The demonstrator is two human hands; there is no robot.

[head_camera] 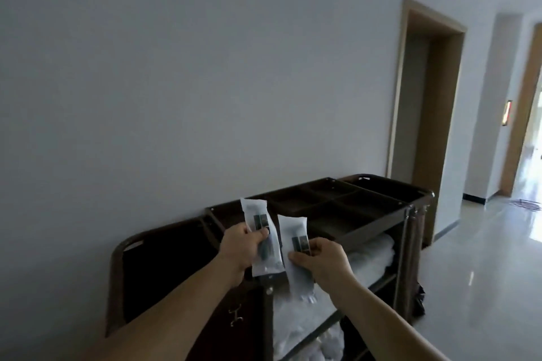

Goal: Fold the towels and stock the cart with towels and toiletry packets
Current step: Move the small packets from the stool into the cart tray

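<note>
Head view: each hand, left hand (239,245) and right hand (324,255), pinches one toiletry packet (261,231) above the cart (360,228); best laid flat into a tray compartment (356,204).

two packets (254,211) (293,228), two hands (240,246) (325,258), one cart (372,228)

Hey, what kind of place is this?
Probably a hotel corridor: a dark brown metal housekeeping cart stocked with white fluffy towels, clear plastic toiletry packets being held, and wood-framed doorways along a glossy pale floor.

Grey wall (176,67), wood doorway (425,97), glossy floor (484,258).
</note>
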